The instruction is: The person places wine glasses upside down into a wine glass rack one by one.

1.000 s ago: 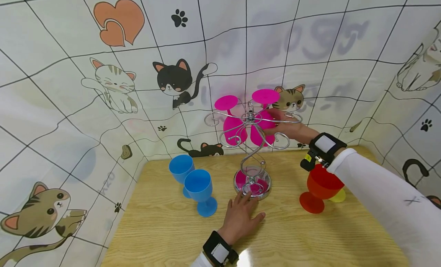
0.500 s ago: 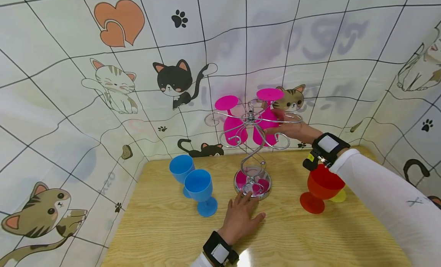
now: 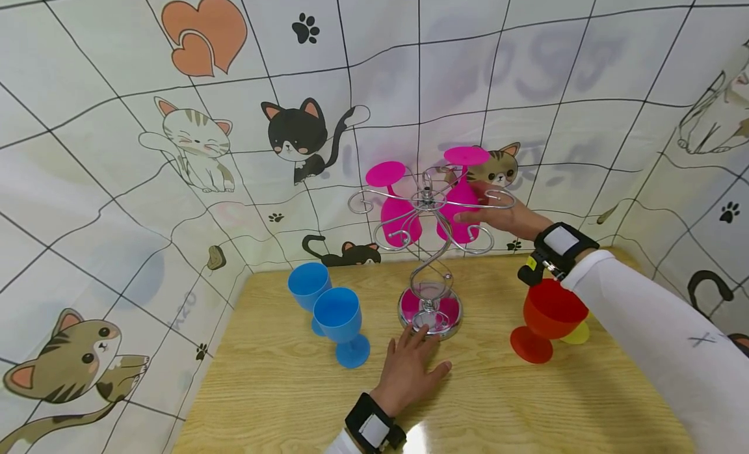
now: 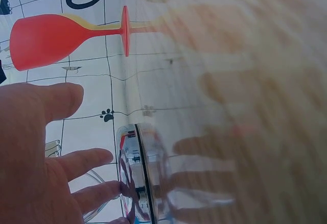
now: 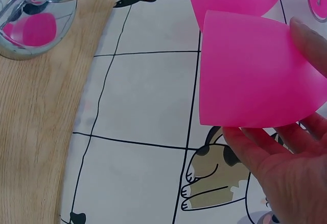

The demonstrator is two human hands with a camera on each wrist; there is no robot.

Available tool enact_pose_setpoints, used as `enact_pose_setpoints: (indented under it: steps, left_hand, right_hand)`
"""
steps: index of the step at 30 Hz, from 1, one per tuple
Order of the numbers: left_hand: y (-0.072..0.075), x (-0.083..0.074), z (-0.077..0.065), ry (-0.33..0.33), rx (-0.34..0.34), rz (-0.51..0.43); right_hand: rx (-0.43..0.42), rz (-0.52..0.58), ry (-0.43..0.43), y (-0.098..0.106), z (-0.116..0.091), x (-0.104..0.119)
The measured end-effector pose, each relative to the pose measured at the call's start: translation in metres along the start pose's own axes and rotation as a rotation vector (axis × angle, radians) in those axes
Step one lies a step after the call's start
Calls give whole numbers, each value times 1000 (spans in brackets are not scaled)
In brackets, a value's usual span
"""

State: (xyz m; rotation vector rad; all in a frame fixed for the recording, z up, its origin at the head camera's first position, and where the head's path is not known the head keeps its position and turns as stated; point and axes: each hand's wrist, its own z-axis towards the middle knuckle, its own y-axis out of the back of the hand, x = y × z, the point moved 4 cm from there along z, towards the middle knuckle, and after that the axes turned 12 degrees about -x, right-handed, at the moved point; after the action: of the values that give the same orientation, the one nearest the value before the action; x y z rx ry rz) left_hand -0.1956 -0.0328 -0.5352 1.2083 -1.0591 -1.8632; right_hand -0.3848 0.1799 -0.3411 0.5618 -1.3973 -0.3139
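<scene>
Pink goblet (image 5: 255, 71), upside down, foot up & bowl mouth down, is in the air at the back R of a silver wire rack (image 3: 427, 203). R hand (image 3: 497, 210) holds it by the bowl, thumb on one side, fingers on the other. Can't tell if its stem sits inside a wire loop; if it doesn't, a loosened grip could drop the goblet onto the table (image 3: 263, 389). The bowl looks smooth & thin, so it may slip or flex if squeezed hard.

Just to its L, a second pink goblet (image 3: 400, 213) is also upside down, apparently hung by its stem at the rack's back L. The two bowls are close; a sideways bump could set that one swinging or work it off its wire.

L hand (image 3: 406, 376) is spread flat-ish at the front, fingertips touching the near edge of the rack's round base (image 3: 455, 325), prob. steadying it. The rack is tall on a small foot w/ pink weight at the back, so if those fingers lift while the R hand pushes, it could tip or slide.

Further out, on the R: red goblet (image 3: 552, 314), upright, w/ a yellow goblet (image 3: 578, 333) mostly hidden behind. R wrist strap (image 3: 562, 246) & white sleeve (image 3: 655, 337) pass above them, so a dropped forearm could knock them over. On the L, near blue goblet (image 3: 337, 317) & far blue goblet (image 3: 308, 286) stand upright, well apart from the R arm, so less at risk. Behind: cat-print wall covering (image 3: 468, 70)
</scene>
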Motion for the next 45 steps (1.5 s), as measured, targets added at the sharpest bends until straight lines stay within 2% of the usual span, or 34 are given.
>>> enact_pose_setpoints:
  steps: [10,24,32,36,41,45]
  left_hand:
    - [1,0,-1,-3,0,-13]
    - [2,0,-1,6,8,-12]
    - [5,-1,-1,3,5,-13]
    - [5,-2,0,-3,0,-16]
    - [5,-1,0,-3,0,-18]
    - [4,0,0,6,9,-25]
  right_hand:
    - [-16,-18,-11,1,7,-3]
    - [-18,-121,-11,-3,14,-4]
    - [0,-157,14,-5,18,1]
    - [13,-185,53,-7,20,3]
    - [18,-183,110,-12,21,5]
    - [70,-117,65,-18,19,5]
